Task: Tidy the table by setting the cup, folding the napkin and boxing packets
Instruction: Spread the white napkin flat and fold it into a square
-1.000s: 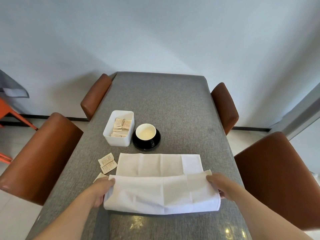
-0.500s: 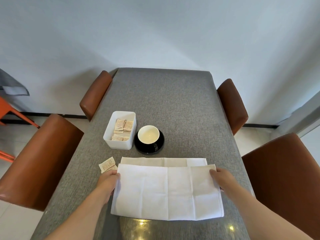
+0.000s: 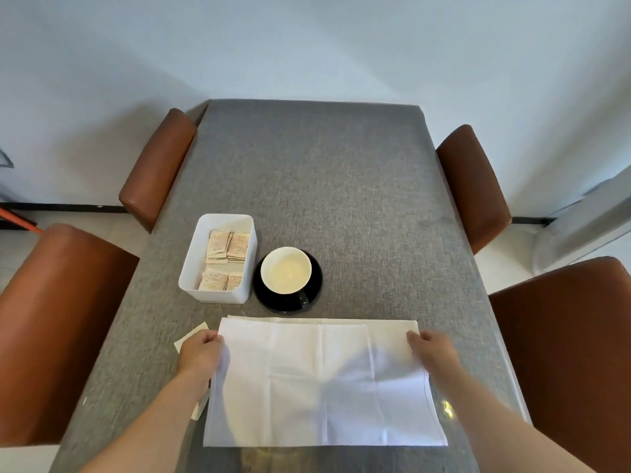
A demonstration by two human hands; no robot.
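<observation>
White napkin (image 3: 324, 380) folded in half, lying flat at near edge of grey table (image 3: 341, 199), lower layer's far edge peeking out. Left hand (image 3: 201, 353) pinches the napkin's far-left corner, right hand (image 3: 432, 349) pinches the far-right corner, both pressing down on the cloth. One cup (image 3: 286, 270) on one black saucer (image 3: 309, 285), just past the napkin, nothing blocking it. One white box (image 3: 218, 257) touching-close left of saucer, several packets (image 3: 225, 249) inside, exact count unclear. Loose packets (image 3: 196, 331) on table left of napkin, mostly hidden by left hand and forearm, count unclear. Four brown chairs (image 3: 58, 329), two per side
</observation>
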